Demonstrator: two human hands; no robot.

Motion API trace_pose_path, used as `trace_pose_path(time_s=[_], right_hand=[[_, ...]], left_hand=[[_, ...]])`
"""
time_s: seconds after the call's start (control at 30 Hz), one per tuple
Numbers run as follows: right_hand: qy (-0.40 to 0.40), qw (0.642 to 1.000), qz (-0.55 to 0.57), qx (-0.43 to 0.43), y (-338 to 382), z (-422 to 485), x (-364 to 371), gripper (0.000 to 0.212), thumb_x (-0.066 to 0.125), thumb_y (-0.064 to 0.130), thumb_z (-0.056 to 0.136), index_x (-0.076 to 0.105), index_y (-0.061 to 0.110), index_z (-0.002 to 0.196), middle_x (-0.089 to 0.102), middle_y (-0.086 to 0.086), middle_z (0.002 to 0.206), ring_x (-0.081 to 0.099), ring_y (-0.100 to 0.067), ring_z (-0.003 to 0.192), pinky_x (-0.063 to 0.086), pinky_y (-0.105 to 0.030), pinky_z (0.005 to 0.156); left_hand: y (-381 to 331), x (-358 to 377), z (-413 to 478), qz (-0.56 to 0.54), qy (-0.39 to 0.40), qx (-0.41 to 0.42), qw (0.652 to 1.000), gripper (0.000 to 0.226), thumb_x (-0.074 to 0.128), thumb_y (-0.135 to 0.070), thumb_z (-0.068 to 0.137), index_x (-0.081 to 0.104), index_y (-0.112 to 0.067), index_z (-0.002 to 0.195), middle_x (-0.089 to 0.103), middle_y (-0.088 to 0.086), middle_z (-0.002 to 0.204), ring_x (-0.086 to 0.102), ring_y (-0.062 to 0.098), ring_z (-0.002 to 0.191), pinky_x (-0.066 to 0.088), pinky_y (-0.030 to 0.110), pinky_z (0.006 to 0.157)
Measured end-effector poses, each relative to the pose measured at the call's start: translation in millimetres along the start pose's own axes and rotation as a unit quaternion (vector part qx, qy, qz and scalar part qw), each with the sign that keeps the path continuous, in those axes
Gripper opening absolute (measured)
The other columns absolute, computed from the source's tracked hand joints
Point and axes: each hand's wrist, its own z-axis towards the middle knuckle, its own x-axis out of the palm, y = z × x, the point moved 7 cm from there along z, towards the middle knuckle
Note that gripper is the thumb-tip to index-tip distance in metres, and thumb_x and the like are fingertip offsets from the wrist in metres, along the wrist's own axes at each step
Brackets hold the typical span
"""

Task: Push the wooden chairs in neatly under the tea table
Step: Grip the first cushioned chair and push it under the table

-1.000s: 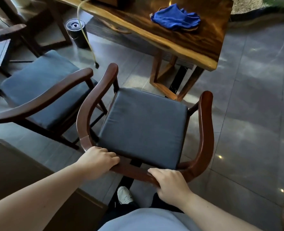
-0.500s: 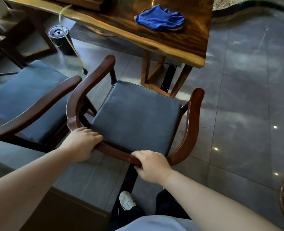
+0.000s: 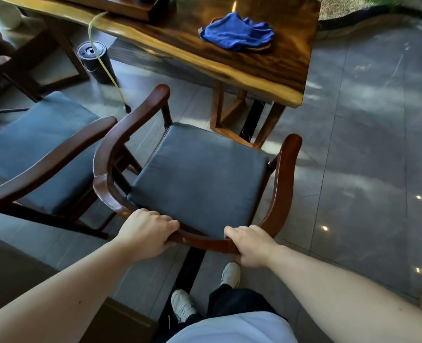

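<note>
A wooden armchair (image 3: 283,184) with a dark blue-grey seat cushion stands in the middle of the floor, facing the tea table (image 3: 291,78). Its front edge lies close to the table's wooden leg frame, with the seat still outside the tabletop. My left hand (image 3: 148,233) grips the curved back rail at its left side. My right hand (image 3: 250,245) grips the same rail at the right. A second wooden chair (image 3: 44,164) with the same cushion sits to the left, turned at an angle, its armrest almost touching the first chair's.
A blue cloth (image 3: 237,33) lies on the tabletop. A black cylindrical bin (image 3: 94,60) stands under the table at left, with a yellow hose (image 3: 106,68) hanging beside it. Dark furniture (image 3: 11,266) is at the lower left. Glossy grey tiles spread to the right.
The chair has slid forward toward the table with both my hands on its back rail, and I have stepped after it. The left chair has not moved.
</note>
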Motion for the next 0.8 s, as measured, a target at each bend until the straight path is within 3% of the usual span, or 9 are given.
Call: trace_pose_path(time_s=[0.27,0.37,0.53,0.67,0.73,0.8], right_hand=[[0.000,0.999,-0.001,0.051,-102.1,-21.9,-34.0,0.028,0.065,0.024,0.077,0.041,0.025,0.092,0.063,0.006,0.090,0.058,-0.022,0.083,0.038,-0.038,0.087],[0.005,0.999,-0.003,0.048,-120.1,-25.8,-32.3,0.030,0.064,0.019,0.075,0.040,0.027,0.090,0.062,0.008,0.087,0.056,-0.019,0.080,0.037,-0.036,0.087],[0.003,0.999,-0.004,0.049,-116.9,-30.7,-29.2,0.032,0.061,0.014,0.068,0.049,0.024,0.096,0.064,0.005,0.094,0.058,-0.021,0.090,0.040,-0.037,0.089],[-0.104,0.993,0.051,0.007,-82.6,-30.2,-44.7,0.053,0.062,0.026,0.066,0.059,0.021,0.118,0.065,0.003,0.117,0.057,-0.019,0.110,0.046,-0.038,0.094],[-0.142,0.986,0.087,-0.004,-53.5,-21.6,-46.5,0.055,0.061,0.036,0.071,0.059,0.021,0.123,0.064,0.003,0.122,0.056,-0.018,0.114,0.046,-0.038,0.095],[-0.161,0.983,0.087,0.026,-37.5,-9.4,-45.3,0.049,0.056,0.048,0.075,0.063,0.025,0.117,0.069,0.005,0.114,0.061,-0.020,0.106,0.051,-0.040,0.086]], left_hand=[[-57.3,-17.7,79.4,0.027,-0.015,-0.014,0.999,0.041,0.075,-0.056,0.059,0.050,-0.025,0.068,0.061,-0.008,0.058,0.060,0.022,0.047,0.027,0.026,0.043],[-71.5,-14.7,91.6,0.034,-0.015,-0.004,0.999,0.042,0.077,-0.056,0.059,0.050,-0.026,0.068,0.061,-0.008,0.058,0.060,0.021,0.047,0.028,0.025,0.042],[-61.7,-10.2,75.6,-0.001,-0.010,-0.008,1.000,0.033,0.071,-0.048,0.066,0.053,-0.024,0.077,0.063,-0.006,0.068,0.062,0.023,0.060,0.042,0.030,0.046],[1.1,-5.8,44.7,-0.032,-0.017,-0.033,0.999,0.031,0.046,-0.051,0.077,0.059,-0.025,0.087,0.066,-0.008,0.078,0.064,0.022,0.073,0.052,0.034,0.063],[17.4,-2.4,44.1,-0.039,0.001,-0.006,0.999,0.032,0.043,-0.052,0.077,0.061,-0.029,0.087,0.068,-0.012,0.079,0.065,0.019,0.073,0.053,0.031,0.060],[24.1,2.1,49.7,-0.030,0.038,0.030,0.998,0.035,0.035,-0.052,0.077,0.061,-0.030,0.084,0.068,-0.012,0.075,0.066,0.017,0.070,0.047,0.029,0.053]])
